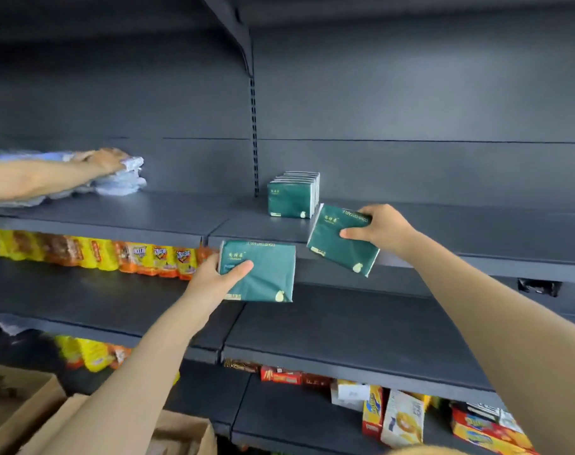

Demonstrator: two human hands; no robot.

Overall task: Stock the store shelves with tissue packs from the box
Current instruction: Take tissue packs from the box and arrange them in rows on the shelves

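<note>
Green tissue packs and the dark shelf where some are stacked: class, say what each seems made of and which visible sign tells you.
Green tissue packs: probably thin plastic film wrap, slightly glossy; the one in the left hand creases under the thumb. Shelf: likely painted sheet metal, matt dark grey; thin folded front edge and a slotted upright behind.

Left hand (214, 274) and right hand (382, 229) outstretched, each in a thumb-front pinch.

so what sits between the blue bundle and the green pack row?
Nothing: head view shows bare shelf between the blue bundle and the green pack row.
</note>
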